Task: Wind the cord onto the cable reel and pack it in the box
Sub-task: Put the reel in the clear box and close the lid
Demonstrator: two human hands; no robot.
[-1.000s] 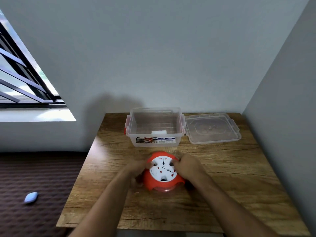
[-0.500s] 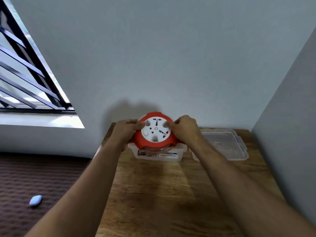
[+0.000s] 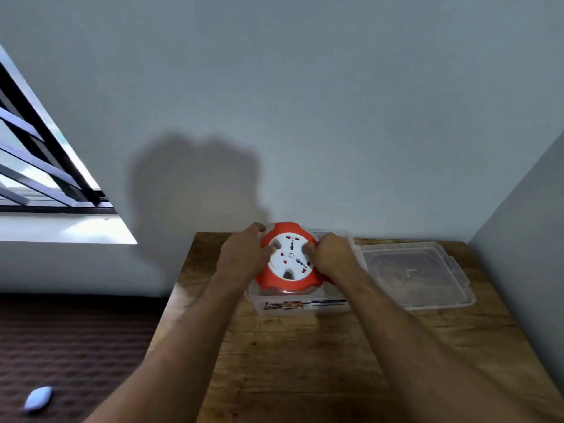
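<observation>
The cable reel [image 3: 290, 259] is round, with an orange rim and a white socket face. It sits in the mouth of the clear plastic box [image 3: 302, 305] at the far side of the wooden table, tilted a little toward me. My left hand [image 3: 244, 257] grips its left edge and my right hand [image 3: 331, 257] grips its right edge. No loose cord is visible. The box's back wall is hidden behind the reel and my hands.
The box's clear lid [image 3: 412, 274] lies flat on the table [image 3: 305, 361] just right of the box. Walls close in behind and on the right. A barred window [image 3: 36, 166] is at the left. A small pale blue object [image 3: 38, 398] lies on the dark surface at lower left.
Both hands lifted the reel from the table near me, carried it away from me over the box, and have now lowered it into the box's opening.
</observation>
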